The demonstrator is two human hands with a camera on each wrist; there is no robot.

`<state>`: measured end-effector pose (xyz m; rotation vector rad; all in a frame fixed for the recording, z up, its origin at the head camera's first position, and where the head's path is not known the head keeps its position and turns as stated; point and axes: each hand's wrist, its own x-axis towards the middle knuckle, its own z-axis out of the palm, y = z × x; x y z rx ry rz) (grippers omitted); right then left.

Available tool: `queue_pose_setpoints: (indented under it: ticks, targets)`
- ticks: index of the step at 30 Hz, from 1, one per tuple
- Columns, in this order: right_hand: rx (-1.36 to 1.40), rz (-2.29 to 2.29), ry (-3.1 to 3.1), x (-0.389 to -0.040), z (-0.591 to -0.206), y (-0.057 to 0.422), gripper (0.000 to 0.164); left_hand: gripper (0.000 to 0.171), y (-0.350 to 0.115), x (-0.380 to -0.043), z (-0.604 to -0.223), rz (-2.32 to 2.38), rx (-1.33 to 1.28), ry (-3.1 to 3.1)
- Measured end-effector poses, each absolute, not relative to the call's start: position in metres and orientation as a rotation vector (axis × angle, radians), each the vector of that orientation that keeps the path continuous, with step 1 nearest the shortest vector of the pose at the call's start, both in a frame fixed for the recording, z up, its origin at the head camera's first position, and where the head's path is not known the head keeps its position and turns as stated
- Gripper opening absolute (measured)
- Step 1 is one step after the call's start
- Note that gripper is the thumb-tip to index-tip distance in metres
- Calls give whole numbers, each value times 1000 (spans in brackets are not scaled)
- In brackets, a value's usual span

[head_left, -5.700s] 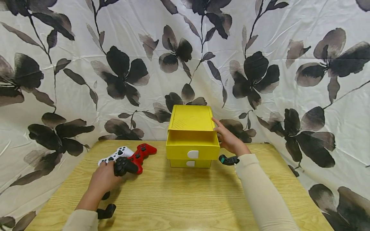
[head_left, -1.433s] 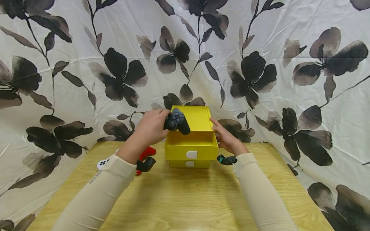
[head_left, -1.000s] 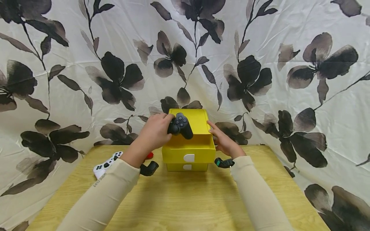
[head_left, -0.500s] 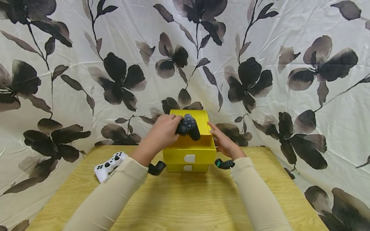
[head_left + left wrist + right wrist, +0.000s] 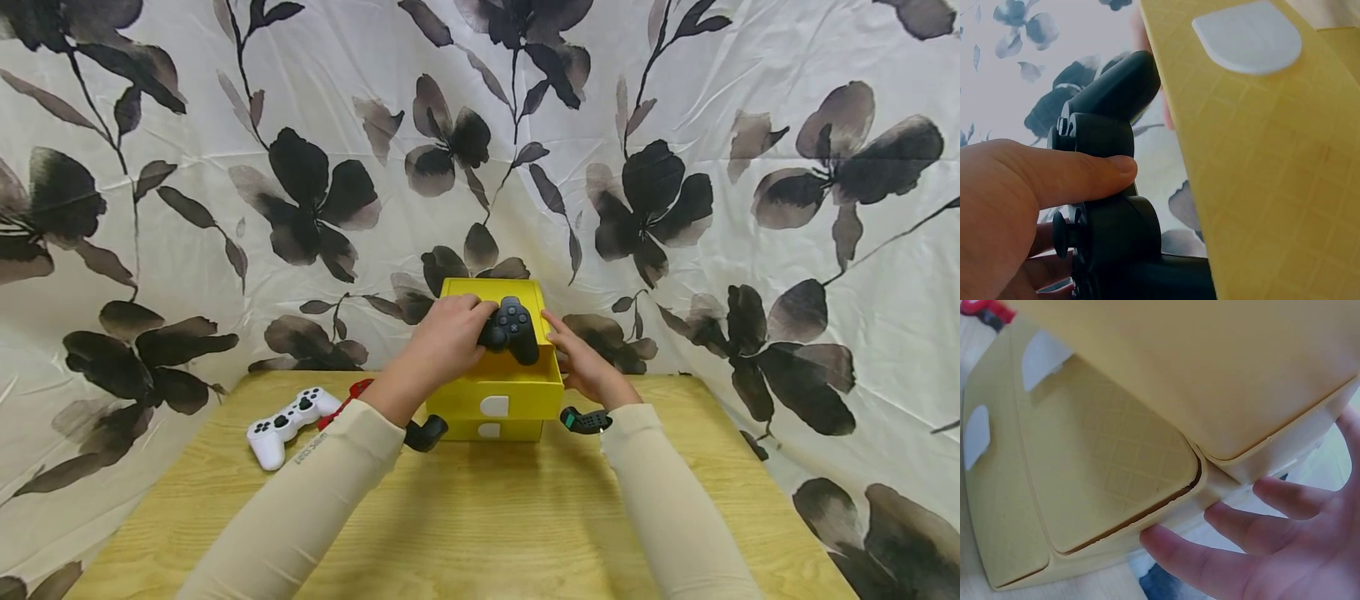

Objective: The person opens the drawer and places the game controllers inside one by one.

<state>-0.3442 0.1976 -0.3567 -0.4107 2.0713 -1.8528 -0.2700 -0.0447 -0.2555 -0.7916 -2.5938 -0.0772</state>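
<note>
My left hand [image 5: 450,333] grips a black game controller [image 5: 517,327] above the pulled-out top drawer [image 5: 457,400] of a yellow drawer box [image 5: 491,288]. In the left wrist view the thumb lies across the controller [image 5: 1119,228], whose handles are close beside the yellow drawer front [image 5: 1272,162] with its white tab. My right hand [image 5: 588,367] rests against the box's right side. Its fingertips [image 5: 1160,540] press the edge of the box in the right wrist view, with the fingers spread. Most of the drawer's inside is hidden by the left hand and controller.
A white controller [image 5: 281,425] lies on the wooden table [image 5: 510,525] at the left. Beside it, a red controller [image 5: 347,402] is partly covered by the left sleeve. A floral cloth [image 5: 525,192] hangs behind the table.
My left hand has lifted the black controller from beside the white and red ones and carried it right to over the drawer, lately drifting further right. The right hand has stayed on the box.
</note>
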Motion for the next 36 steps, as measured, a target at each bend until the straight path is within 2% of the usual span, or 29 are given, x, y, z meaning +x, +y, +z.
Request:
queue_pose_setpoints:
  ticks: [18, 25, 36]
  targets:
    - [-442, -1805, 2060, -325, -329, 195, 58, 43, -33, -271, -262, -78, -858, -2680]
    - [-437, -1806, 2062, -324, -332, 195, 58, 45, -30, -273, -267, -37, -888, -2701]
    - [-423, -1838, 2053, -342, -353, 198, 57, 39, -27, -273, -270, 14, -925, -2743]
